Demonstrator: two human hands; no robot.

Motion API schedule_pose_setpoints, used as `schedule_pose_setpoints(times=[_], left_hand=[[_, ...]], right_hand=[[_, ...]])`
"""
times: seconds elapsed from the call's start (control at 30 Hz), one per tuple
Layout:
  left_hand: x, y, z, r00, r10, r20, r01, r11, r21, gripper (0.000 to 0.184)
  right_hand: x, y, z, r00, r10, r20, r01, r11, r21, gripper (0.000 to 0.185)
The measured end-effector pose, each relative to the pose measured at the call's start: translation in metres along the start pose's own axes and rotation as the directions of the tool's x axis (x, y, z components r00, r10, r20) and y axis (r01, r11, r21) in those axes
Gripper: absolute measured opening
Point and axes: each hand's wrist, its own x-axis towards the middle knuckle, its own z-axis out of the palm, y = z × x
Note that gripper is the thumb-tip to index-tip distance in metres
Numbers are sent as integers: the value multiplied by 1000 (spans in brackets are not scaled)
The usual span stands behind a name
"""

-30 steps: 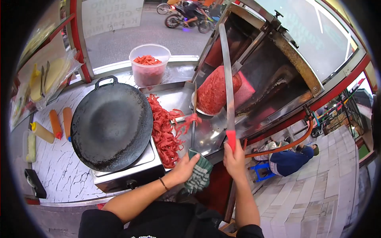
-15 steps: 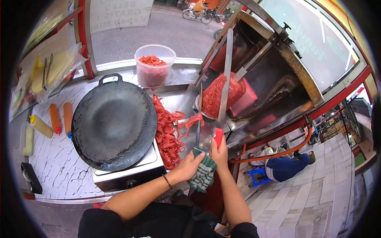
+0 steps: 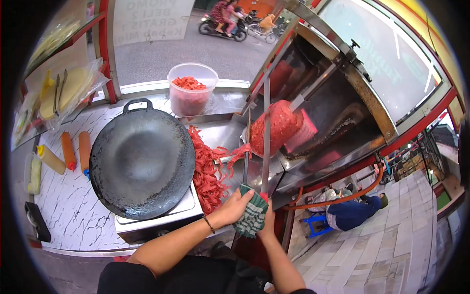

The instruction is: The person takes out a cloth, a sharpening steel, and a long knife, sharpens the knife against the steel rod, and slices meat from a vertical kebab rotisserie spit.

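Observation:
My left hand (image 3: 236, 207) is closed around a green checked cloth (image 3: 250, 219), wrapped at the lower end of a long, thin metal tool (image 3: 246, 169) whose kind I cannot make out. Right beside it, my right hand (image 3: 268, 221) grips the red handle of a long knife (image 3: 266, 147). The knife's blade points away from me, in front of a raw red meat cone (image 3: 281, 125) on a metal spit (image 3: 318, 81). A strip of meat (image 3: 240, 153) hangs by the thin tool. Shaved meat (image 3: 208, 171) lies heaped in the metal tray (image 3: 215, 130).
A black wok (image 3: 142, 159) rests on a stove (image 3: 159, 225) to the left. Behind the tray stands a clear bucket of meat (image 3: 192, 93). Sauce bottles (image 3: 67, 151) lie at the left. The grill housing (image 3: 352, 98) borders the right; a person (image 3: 350, 213) sits beyond.
The long knife has slid back toward me and a little left, its tip much lower. My right hand came down with it, close behind the cloth. My left hand is almost unmoved.

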Motion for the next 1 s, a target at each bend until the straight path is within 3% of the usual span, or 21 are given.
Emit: schedule_pose_setpoints(times=[0.07,0.1,0.17,0.2,0.3,0.4,0.53,0.57,0.63,0.67,0.73,0.77,0.8,0.87,0.9,0.93,0.97,1.0], left_hand=[[8,-8,-2,1000,3,-13,-2,997,78,43],[11,-15,0,996,48,-75,-42,996,83,30],[13,-20,3,997,44,-61,-41,998,53,30],[16,-20,3,997,55,-57,-53,998,27,30],[16,-5,2,997,39,-62,-37,999,33,32],[11,35,1,998,4,-61,-5,1000,-26,34],[9,47,5,989,-143,25,145,967,-208,38],[10,48,7,981,-187,51,193,916,-350,40],[12,53,3,943,-291,163,332,775,-537,48],[13,58,-3,943,-291,163,332,777,-535,48],[12,64,-18,948,-219,232,319,662,-679,46],[14,53,-35,901,-26,434,365,589,-722,46],[25,28,-45,893,53,447,354,530,-771,46],[25,15,-52,874,-26,486,454,403,-795,44],[15,27,-45,871,-31,490,459,405,-791,44],[-1,51,-33,917,-94,387,375,528,-762,40],[-10,63,-26,953,-137,271,294,643,-707,37],[-2,38,-33,897,-146,416,425,537,-728,38]], right_hand=[[-21,-11,-1,993,113,39,-112,993,-26,22],[-17,-10,-5,992,120,41,-119,992,-30,22],[16,-21,-14,980,120,159,-128,991,36,18],[34,-23,-16,937,269,222,-303,943,138,16],[28,-24,-22,934,277,225,-297,953,56,19],[-34,0,-36,958,205,200,-175,972,-155,47],[8,-13,-50,942,208,265,-142,959,-247,26],[21,-30,-53,966,115,230,-56,967,-249,21],[15,-30,-68,944,188,272,-107,952,-287,22],[10,-28,-81,912,264,313,-153,929,-336,24],[-21,-16,-122,904,174,391,-68,960,-271,30],[-34,-2,-143,901,87,424,19,971,-240,34],[-41,4,-167,883,131,450,-17,968,-249,33],[-46,-8,-206,864,187,469,-68,964,-258,33],[-39,-21,-221,817,310,487,-170,935,-311,31],[-31,-29,-226,757,425,497,-262,893,-366,30],[-24,-33,-221,760,425,492,-263,893,-366,30],[-20,-39,-208,814,366,452,-240,919,-312,29]])
